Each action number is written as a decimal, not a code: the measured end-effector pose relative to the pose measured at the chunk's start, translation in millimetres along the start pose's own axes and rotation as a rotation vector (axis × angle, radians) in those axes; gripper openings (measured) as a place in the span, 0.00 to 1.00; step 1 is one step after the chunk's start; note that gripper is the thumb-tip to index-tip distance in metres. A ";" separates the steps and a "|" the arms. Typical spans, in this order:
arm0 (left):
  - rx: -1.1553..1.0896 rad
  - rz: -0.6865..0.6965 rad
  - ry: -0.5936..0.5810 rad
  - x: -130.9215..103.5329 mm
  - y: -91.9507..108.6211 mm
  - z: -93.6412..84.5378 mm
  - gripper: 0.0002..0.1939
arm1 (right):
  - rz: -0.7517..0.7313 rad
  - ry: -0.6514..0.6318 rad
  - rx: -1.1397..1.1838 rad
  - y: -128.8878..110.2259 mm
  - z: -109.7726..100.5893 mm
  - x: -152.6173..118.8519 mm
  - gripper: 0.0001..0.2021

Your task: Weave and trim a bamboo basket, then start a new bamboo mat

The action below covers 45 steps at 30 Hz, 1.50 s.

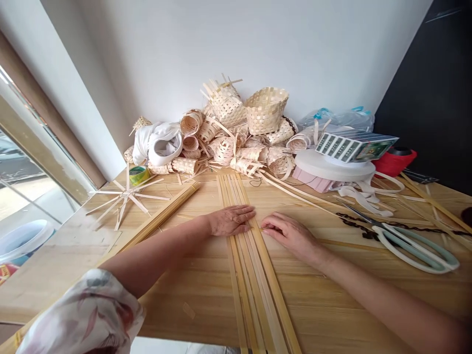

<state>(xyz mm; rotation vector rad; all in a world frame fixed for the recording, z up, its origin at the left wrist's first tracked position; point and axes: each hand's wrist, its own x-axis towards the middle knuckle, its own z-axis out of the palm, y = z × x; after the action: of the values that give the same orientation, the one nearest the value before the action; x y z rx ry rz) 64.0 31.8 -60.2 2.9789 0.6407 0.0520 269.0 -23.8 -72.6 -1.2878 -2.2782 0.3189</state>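
Several long, flat bamboo strips [254, 275] lie side by side, running from the back of the wooden table to its front edge. Across them my left hand [231, 221] rests palm down, fingers stretched out and held together. Just right of the strips is my right hand [289, 233], its fingers curled in and the thumb near the fingertips. Whether anything thin is between those fingertips I cannot make out. A tied bundle of narrow strips [162, 214] lies to the left of my left hand.
Woven baskets [267, 110] are heaped against the wall. A star of crossed strips [127, 195] and a tape roll [139, 175] lie at left. Scissors [413, 246], a white ribbon roll [334, 164] and a box [356, 146] are at right. The wooden table [191, 295] ends in front.
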 end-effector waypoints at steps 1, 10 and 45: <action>0.012 -0.002 -0.001 0.0 0.6 0.0 0.27 | 0.006 -0.001 0.003 0.1 1.2 2.0 0.05; 0.047 0.023 0.009 -0.1 -0.8 -0.1 0.27 | 0.011 0.036 0.012 -3.8 4.1 14.6 0.05; 0.050 0.025 0.078 -2.2 -5.3 0.2 0.26 | 0.189 0.073 -0.258 65.0 -49.9 2.8 0.11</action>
<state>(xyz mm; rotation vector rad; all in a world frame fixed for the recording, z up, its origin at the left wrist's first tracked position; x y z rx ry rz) 59.9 35.7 -61.0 3.0460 0.6224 0.1573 341.9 10.8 -57.5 -1.6214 -2.1941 0.0399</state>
